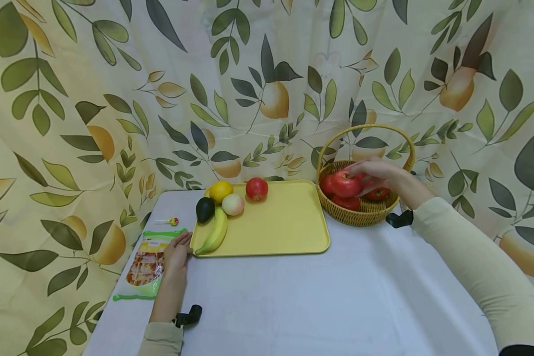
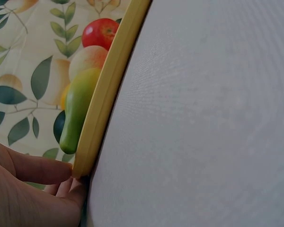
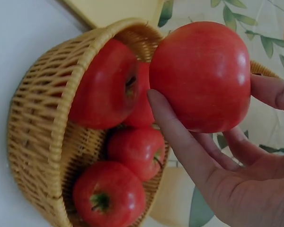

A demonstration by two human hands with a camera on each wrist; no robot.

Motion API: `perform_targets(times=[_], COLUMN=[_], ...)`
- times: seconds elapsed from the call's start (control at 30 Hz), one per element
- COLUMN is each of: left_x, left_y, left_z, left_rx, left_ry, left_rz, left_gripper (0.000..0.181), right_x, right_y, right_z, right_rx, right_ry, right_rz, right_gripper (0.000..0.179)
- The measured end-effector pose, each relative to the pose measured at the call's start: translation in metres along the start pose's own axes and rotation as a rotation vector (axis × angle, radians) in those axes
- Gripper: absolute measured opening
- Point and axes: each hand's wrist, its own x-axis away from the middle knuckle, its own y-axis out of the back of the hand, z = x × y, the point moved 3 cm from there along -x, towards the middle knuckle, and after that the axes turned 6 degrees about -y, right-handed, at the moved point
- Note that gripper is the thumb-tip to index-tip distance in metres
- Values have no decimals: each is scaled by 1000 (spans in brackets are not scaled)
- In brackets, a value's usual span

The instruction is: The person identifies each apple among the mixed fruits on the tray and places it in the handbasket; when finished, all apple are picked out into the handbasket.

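My right hand (image 1: 376, 173) grips a red apple (image 3: 201, 78) between thumb and fingers, above the wicker basket (image 1: 360, 217). Inside the basket are several more red apples (image 3: 111, 194). At the yellow tray's (image 1: 276, 237) left end, my left hand (image 1: 176, 251) holds the near corner, with the thumb touching the rim in the left wrist view. On the tray's left part sit a banana (image 1: 215, 232), a dark avocado (image 1: 205, 210), a yellow lemon (image 1: 221, 191) and a pale peach (image 1: 233, 204). A red apple (image 1: 256, 189) stands near the back edge.
A green and white food packet (image 1: 147, 264) lies left of the tray, partly under my left hand. Behind it is a small lollipop (image 1: 173, 221). The basket's tall handle (image 1: 365, 126) arches over its opening. A leaf-patterned curtain (image 1: 258, 89) hangs behind the white table (image 1: 293, 306).
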Motion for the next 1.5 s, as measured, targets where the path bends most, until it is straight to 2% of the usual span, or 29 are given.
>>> perform_targets(times=[0.2,0.43,0.77,1.03,1.2,1.27,1.4,1.5], left_x=[-1,-2,0,-1,-1,-1,-1,-1], left_y=[1,1,3,1,1,2,1,1], left_z=[1,0,0,0,1,0,0,-1], left_rx=[-13,-3,-12,-18,-22,-22,-22,-26], left_ry=[10,-6,0,-3,1,3,8,13], left_rz=[-5,-2,-3,-11,-22,-25,-19,-17], left_gripper=[74,75,74,75,75,75,75,74], right_x=[2,-3,-3,-3,-6,-8,-13,-16], right_y=[12,27,46,56,59,59,61,63], right_z=[-7,-20,-32,-41,-47,-50,-55,-57], right_rx=[37,-7,92,152,191,185,187,182], right_ry=[-10,-33,-55,-57,-91,-118,-164,-183], right_rz=[-24,0,32,39,118,154,164,162], right_gripper=[67,66,65,55,62,54,22,16])
